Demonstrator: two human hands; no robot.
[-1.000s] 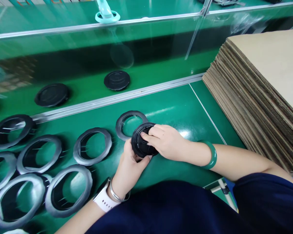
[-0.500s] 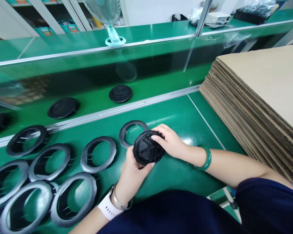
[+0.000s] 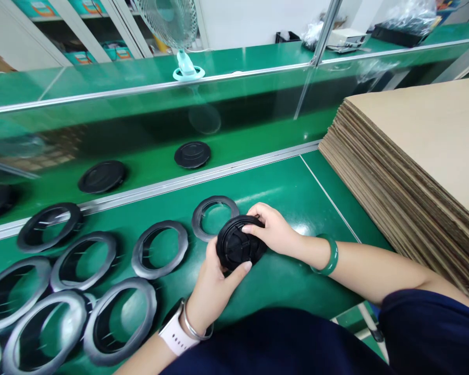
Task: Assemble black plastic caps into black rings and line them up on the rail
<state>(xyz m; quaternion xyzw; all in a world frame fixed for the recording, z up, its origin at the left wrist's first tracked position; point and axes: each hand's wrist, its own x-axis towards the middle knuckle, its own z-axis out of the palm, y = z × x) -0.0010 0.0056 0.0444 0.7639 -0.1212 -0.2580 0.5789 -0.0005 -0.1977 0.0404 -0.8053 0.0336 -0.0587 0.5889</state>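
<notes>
I hold a round black plastic cap (image 3: 236,245) just above the green worktable (image 3: 293,192), its ribbed inner side tilted toward me. My left hand (image 3: 213,286) grips its lower left rim with the thumb stretched along the bottom edge. My right hand (image 3: 271,229) is curled over its upper right rim, fingers pressed on the face. Just behind the cap lies a grey ring (image 3: 214,211). Several more grey rings (image 3: 160,249) lie spread out to the left.
A tall stack of flat cardboard sheets (image 3: 414,151) fills the right side. Beyond a metal rail (image 3: 219,172), black discs (image 3: 192,154) lie on a lower green belt behind a clear panel. A small fan (image 3: 175,26) stands on the far shelf.
The view has tilted up, showing more of the far shelf. Both hands keep hold of the black cap; my right fingers slid from its face toward the upper rim.
</notes>
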